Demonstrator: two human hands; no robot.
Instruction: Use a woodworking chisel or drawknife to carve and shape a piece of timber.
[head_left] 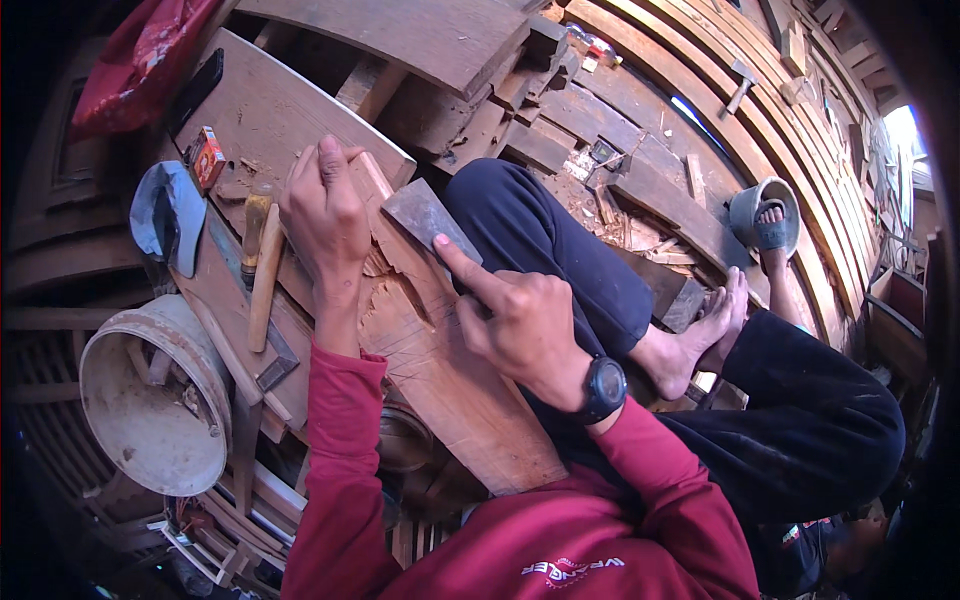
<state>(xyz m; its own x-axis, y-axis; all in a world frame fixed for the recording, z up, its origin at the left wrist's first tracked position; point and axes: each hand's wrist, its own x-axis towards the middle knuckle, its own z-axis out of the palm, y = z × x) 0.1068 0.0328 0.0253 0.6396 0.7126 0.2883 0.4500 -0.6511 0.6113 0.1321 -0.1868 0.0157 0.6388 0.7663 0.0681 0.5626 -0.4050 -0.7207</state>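
My left hand is closed above the bench, thumb up, its curled fingers at the end of a light wooden stick. Beside the stick lies a flat grey metal blade; whether the two are joined I cannot tell. My right hand has its index finger stretched out, the tip touching the blade, and the other fingers bent with nothing seen in them. Under both hands runs a thick wooden board, with torn, splintered wood near my left wrist. A wooden-handled chisel lies left of my left hand.
A whitish bucket stands at the left, near a blue cap and a small red box. Offcuts and shavings litter the far side. Upper right are a hammer and another person's sandalled foot by a grey bucket.
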